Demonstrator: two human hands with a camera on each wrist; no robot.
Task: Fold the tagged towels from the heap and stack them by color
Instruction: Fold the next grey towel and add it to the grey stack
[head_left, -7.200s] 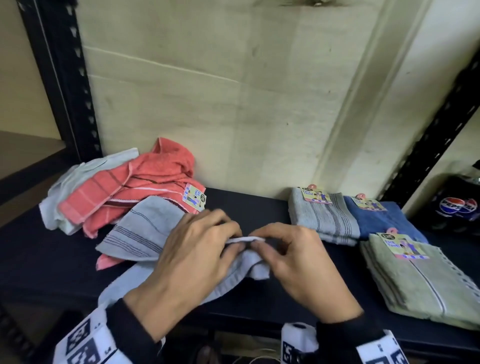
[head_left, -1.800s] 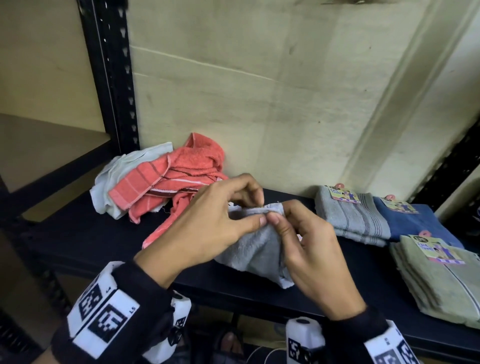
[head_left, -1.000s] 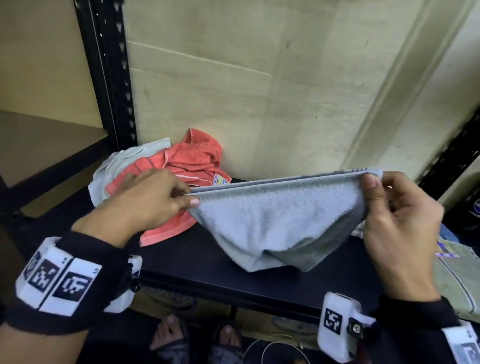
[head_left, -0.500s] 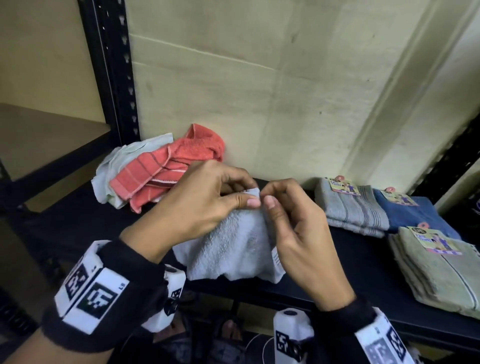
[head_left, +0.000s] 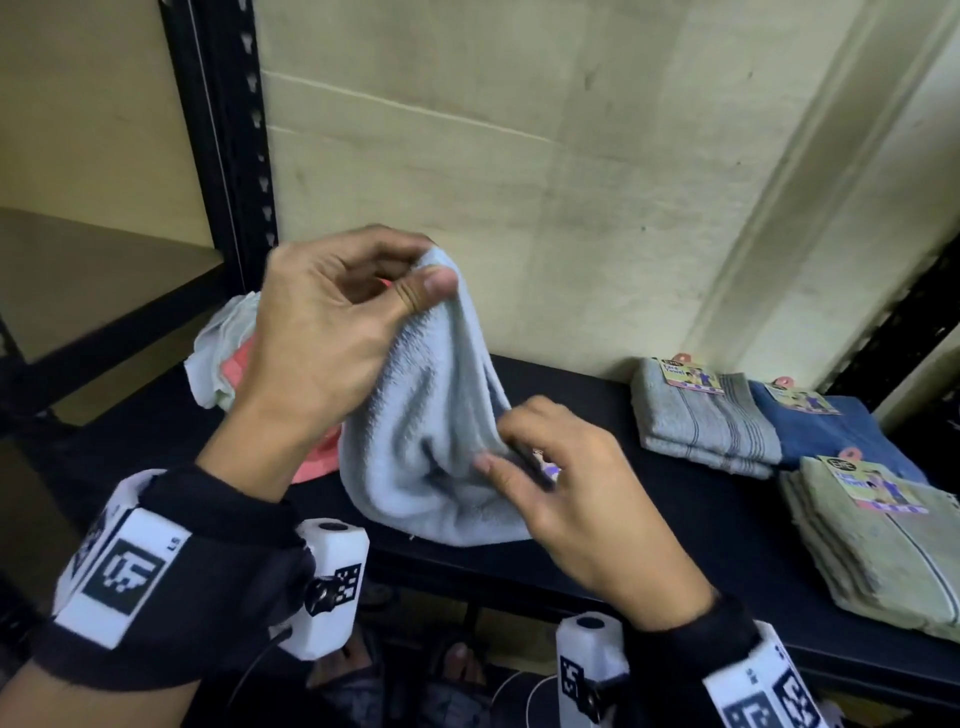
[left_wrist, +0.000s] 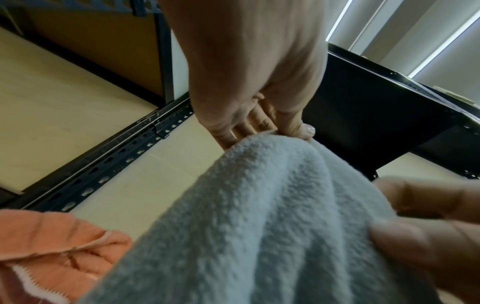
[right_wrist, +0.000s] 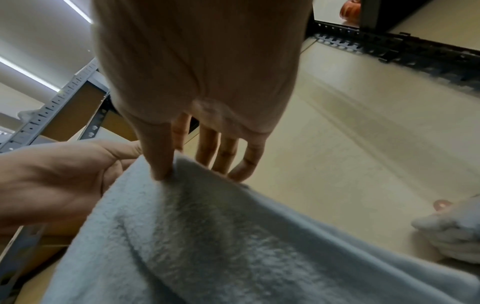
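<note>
The light grey towel (head_left: 431, 415) is held up over the black shelf (head_left: 675, 499) – its top is pinched between thumb and fingers of the left hand (head_left: 332, 332), while a lower fold is pinched by the right hand (head_left: 566, 488). Its bottom sags onto the shelf edge. The heap (head_left: 228, 364) – pale and coral towels – is partly hidden behind the left hand. Folded grey (head_left: 701, 421), blue (head_left: 821, 436) and green (head_left: 878, 551) stacks are lined up well off to the right.

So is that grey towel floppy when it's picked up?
Probably very floppy: the grey towel sags in loose folds from the left hand. Likely light, since a fingertip pinch holds it. Its fuzzy pile probably keeps it from slipping.
</note>
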